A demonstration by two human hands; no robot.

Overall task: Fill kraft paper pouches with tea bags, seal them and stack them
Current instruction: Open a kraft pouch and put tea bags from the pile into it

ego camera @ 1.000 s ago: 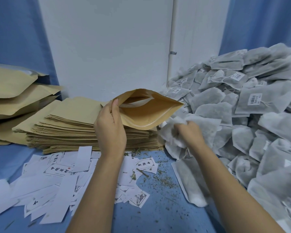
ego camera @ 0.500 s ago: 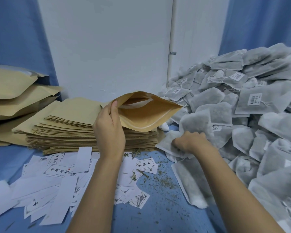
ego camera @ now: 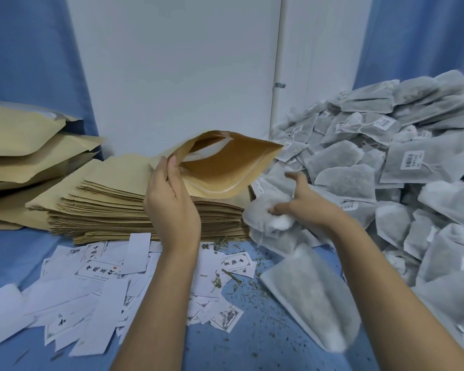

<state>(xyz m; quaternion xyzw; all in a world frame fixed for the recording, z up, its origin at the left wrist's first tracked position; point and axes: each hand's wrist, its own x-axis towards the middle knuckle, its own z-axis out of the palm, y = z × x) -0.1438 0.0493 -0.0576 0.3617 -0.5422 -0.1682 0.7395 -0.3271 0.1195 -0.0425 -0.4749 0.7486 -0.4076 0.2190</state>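
Note:
My left hand [ego camera: 172,202] grips the near left edge of a kraft paper pouch [ego camera: 225,167], held up with its mouth gaping toward the right. Something white shows inside it. My right hand [ego camera: 306,203] grips a bunch of grey-white tea bags [ego camera: 268,218] just right of and below the pouch mouth, with one finger sticking up. A big heap of tea bags [ego camera: 402,183] fills the right side. Under the pouch lies a flat stack of empty kraft pouches [ego camera: 113,199].
Filled, puffy kraft pouches [ego camera: 24,145] are piled at the far left. White printed paper labels [ego camera: 91,285] litter the blue cloth in front. A lone tea bag [ego camera: 311,295] lies near my right forearm, with loose tea crumbs around. A white wall stands behind.
My right hand has lifted from the heap's edge with tea bags gripped and moved up toward the pouch mouth. My left hand keeps the pouch held open, barely moved.

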